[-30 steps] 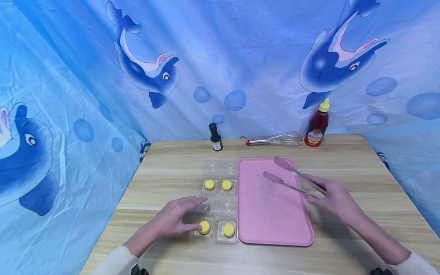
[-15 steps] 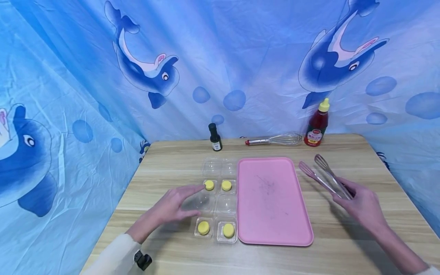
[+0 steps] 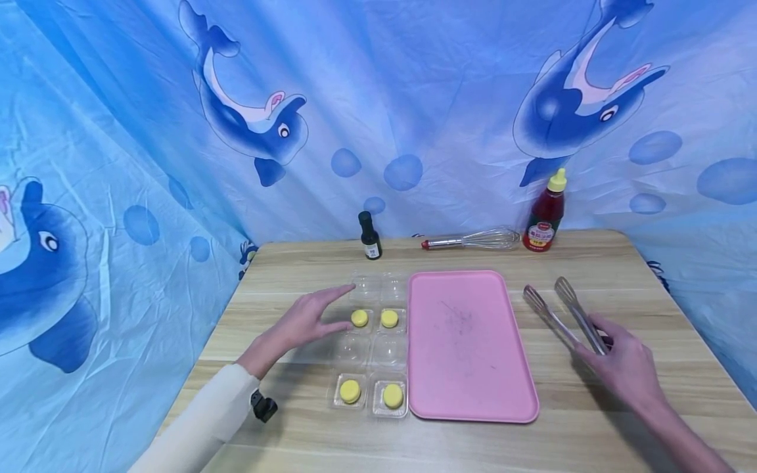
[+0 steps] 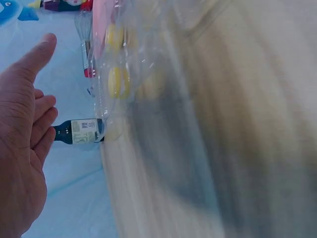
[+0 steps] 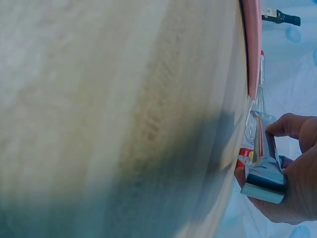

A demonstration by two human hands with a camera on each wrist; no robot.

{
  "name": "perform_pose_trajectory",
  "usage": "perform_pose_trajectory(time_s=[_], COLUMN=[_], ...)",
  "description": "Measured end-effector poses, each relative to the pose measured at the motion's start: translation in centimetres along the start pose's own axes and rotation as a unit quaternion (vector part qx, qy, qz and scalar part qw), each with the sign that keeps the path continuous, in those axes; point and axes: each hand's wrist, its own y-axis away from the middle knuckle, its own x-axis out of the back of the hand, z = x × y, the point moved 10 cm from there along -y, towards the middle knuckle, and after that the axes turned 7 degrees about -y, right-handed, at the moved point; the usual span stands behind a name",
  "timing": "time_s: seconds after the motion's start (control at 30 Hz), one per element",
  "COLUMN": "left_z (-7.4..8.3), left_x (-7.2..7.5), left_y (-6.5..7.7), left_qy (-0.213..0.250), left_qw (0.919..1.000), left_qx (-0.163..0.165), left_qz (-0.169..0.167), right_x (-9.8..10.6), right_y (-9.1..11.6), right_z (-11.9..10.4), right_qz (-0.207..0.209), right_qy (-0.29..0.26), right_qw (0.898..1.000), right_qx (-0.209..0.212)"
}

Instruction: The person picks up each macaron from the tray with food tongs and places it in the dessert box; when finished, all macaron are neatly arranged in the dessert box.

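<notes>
My right hand (image 3: 627,364) grips metal tongs (image 3: 582,318) above the table, right of the pink tray; the two arms spread apart. Up close in the right wrist view, the thumb and fingers wrap the tongs' bent end (image 5: 265,181). My left hand (image 3: 304,320) reaches in from the left, thumb and forefinger apart, with nothing between them. It is nearest to the far-left yellow macaron (image 3: 359,318) and the raised clear lid (image 3: 366,287) behind it. Another far macaron (image 3: 389,318) and two near ones, left (image 3: 350,391) and right (image 3: 393,396), sit in clear plastic boxes, lids folded back.
The pink tray (image 3: 473,368) lies beside the boxes, with some dark marks on it. Along the table's back edge are a small dark bottle (image 3: 370,240), a whisk (image 3: 473,241) and a red sauce bottle (image 3: 544,220). A blue dolphin curtain (image 3: 378,118) hangs behind.
My left hand has moved away from the near-left macaron, forward to the far-left box. My right hand has carried the tongs from over the tray out to its right.
</notes>
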Motion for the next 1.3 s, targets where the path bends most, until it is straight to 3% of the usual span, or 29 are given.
perform_pose_trajectory(time_s=[0.27, 0.5, 0.6, 0.7, 0.77, 0.87, 1.0, 1.13, 1.3], left_z=[-1.7, -2.6, -2.9, -3.1, -3.2, -3.3, -3.1, -2.7, -2.1], left_x=[-2.0, -3.3, -3.9, -4.4, -4.7, -5.2, -5.6, -5.8, -6.1], left_y=[-3.1, -5.9, -6.9, -7.8, -8.3, -9.0, -9.7, -10.3, -10.8], left_qy=[0.001, 0.0, -0.002, -0.008, -0.012, -0.022, -0.028, -0.032, -0.049], left_qw=[0.9983, 0.9961, 0.9945, 0.993, 0.9921, 0.9907, 0.9885, 0.9856, 0.9815], left_qx=[0.039, 0.059, 0.062, 0.061, 0.059, 0.052, 0.048, 0.051, 0.049], left_qz=[-0.044, -0.065, -0.084, -0.1, -0.11, -0.124, -0.14, -0.158, -0.178], right_x=[-0.8, -1.2, -0.9, -0.7, -1.3, -3.5, -7.4, -11.7, -16.7], right_y=[0.1, -0.3, -0.6, -1.6, -2.4, -3.6, -5.0, -6.5, -8.2], right_z=[0.7, 0.8, -1.1, -5.2, -8.2, -12.1, -15.6, -17.4, -18.1], right_qz=[-0.017, -0.04, -0.019, 0.009, -0.001, -0.047, -0.119, -0.18, -0.237], right_qy=[0.007, 0.063, 0.071, 0.051, 0.034, 0.011, -0.024, -0.045, -0.025], right_qw=[1.0, 0.996, 0.997, 0.997, 0.994, 0.987, 0.972, 0.958, 0.949], right_qx=[-0.01, -0.039, -0.008, 0.062, 0.106, 0.154, 0.2, 0.219, 0.205])
